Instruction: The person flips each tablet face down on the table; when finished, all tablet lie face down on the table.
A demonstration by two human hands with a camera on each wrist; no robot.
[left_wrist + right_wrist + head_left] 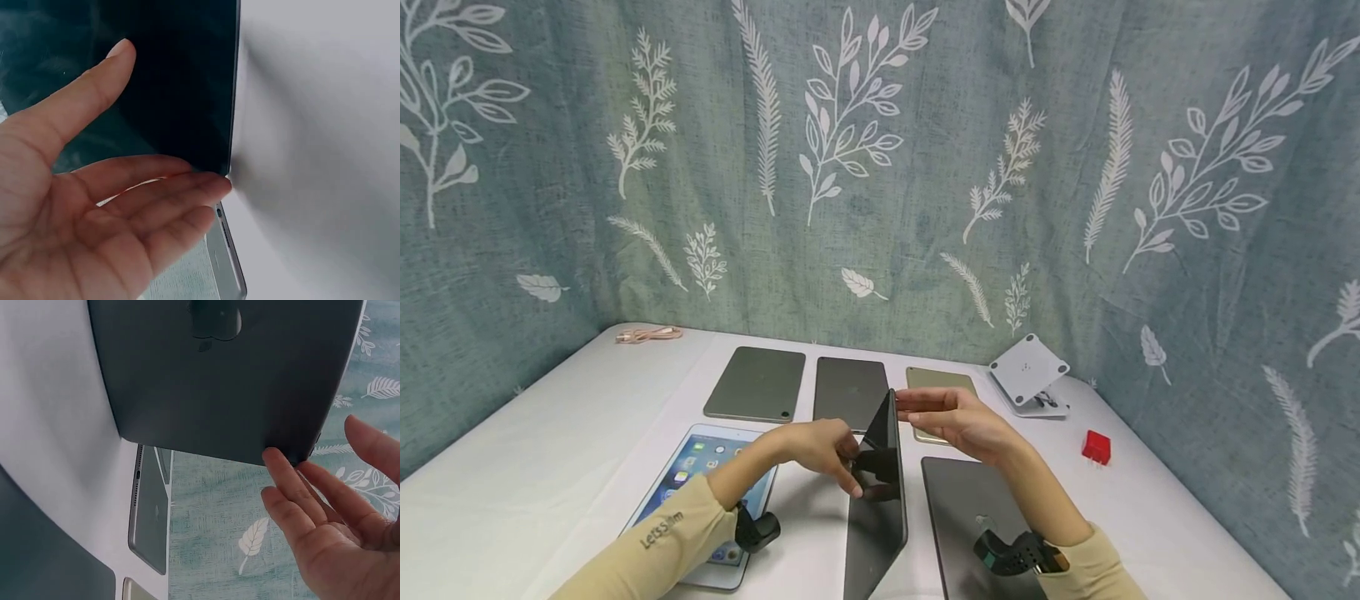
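Touching, not gripping, an upright tablet [872, 542] over white cloth [542, 442] by leaf-print curtains [917, 242], both hands [822, 450] [970, 423] extend unclenched.

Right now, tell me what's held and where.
The tipped-up dark tablet: the left hand at its lower far corner, the right hand at its upper far corner.

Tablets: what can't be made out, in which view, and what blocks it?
- Upright tablet: near end cut off by the head view's bottom edge.
- Lit white tablet: head view, partly hidden by left sleeve.
- Gold tablet: head view, middle hidden by right hand.
- Dark tablet at right: head view, right side behind right forearm; near end cut off by bottom edge.
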